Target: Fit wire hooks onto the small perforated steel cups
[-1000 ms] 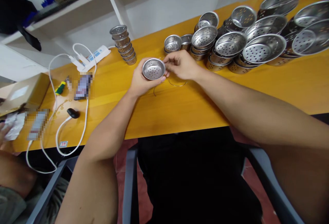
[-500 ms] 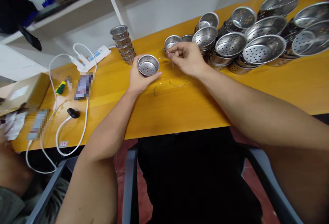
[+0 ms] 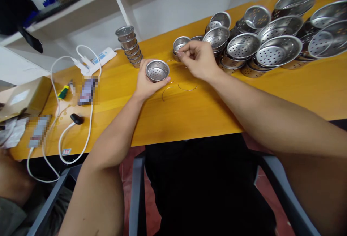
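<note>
My left hand (image 3: 148,82) is closed round a small perforated metal cup (image 3: 157,71), held upright with its open top facing me. To its right, my right hand (image 3: 196,57) pinches a thin wire (image 3: 175,51) between thumb and forefinger. Behind those fingertips stands another small perforated cup (image 3: 181,42), partly hidden by the hand. Thin curved wires lie on the table below the hands, among them one curved wire (image 3: 187,89) and another bent wire (image 3: 165,92).
A stack of perforated cups (image 3: 131,46) stands behind my left hand. Several larger perforated cups (image 3: 279,51) crowd the right side. On the left are a power strip (image 3: 101,60), a phone (image 3: 88,90), cables, a screwdriver (image 3: 63,92) and a cardboard box (image 3: 29,97). Another person sits far left.
The cup in my left hand has tilted slightly and shifted a little right. My right hand has moved very slightly, still pinching the wire.
</note>
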### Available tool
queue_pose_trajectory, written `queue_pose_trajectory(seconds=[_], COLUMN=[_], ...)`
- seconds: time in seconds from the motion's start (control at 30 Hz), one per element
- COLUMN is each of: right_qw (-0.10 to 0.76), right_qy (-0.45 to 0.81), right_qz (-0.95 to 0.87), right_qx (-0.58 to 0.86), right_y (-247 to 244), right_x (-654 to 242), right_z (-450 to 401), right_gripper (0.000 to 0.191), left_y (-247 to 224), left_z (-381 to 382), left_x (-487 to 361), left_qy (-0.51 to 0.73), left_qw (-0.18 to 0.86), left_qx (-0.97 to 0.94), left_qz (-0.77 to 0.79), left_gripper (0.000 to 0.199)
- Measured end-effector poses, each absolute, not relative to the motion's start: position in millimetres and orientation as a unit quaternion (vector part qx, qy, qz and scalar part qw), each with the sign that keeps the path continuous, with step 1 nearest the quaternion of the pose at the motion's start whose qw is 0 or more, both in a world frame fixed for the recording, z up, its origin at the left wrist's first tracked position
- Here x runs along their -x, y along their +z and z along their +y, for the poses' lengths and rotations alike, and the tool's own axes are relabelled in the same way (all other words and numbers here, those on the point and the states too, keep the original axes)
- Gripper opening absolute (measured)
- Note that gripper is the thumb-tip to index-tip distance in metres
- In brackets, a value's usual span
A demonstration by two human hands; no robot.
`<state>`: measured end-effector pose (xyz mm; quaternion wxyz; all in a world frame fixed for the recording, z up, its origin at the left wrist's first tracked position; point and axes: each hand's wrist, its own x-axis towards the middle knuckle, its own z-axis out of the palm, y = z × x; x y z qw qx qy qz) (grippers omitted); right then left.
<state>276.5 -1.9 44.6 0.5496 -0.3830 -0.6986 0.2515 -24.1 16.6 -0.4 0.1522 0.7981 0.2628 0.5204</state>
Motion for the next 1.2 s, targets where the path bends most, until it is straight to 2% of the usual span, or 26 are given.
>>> queue_pose_trajectory(seconds=[0.23, 0.4, 0.67, 0.93, 1.2], right_qw=[0.561, 0.565, 0.579, 0.559, 0.537], right_qy=[0.245, 0.235, 0.236, 0.235, 0.266], right_qz=[-0.696, -0.69, -0.691, -0.688, -0.703], right_qx=[0.375, 0.386, 0.363, 0.398, 0.384], right_y=[45, 44, 45, 45, 57], right_x=[-274, -274, -273, -271, -264], right_z=[-5, -3, -3, -7, -25], right_gripper=[0.05, 0.051, 0.072, 0.052, 0.054], left_y=[-11, -14, -9, -5, 0], left_z=[23, 27, 22, 16, 10], left_x=[23, 21, 23, 19, 16], left_qy=[0.514, 0.524, 0.529, 0.519, 0.509], left_qw=[0.185, 0.196, 0.193, 0.197, 0.212], left_qx=[-0.796, -0.797, -0.79, -0.785, -0.785], left_qz=[0.26, 0.227, 0.244, 0.275, 0.284], left_gripper=[0.112, 0.101, 0.102, 0.102, 0.107])
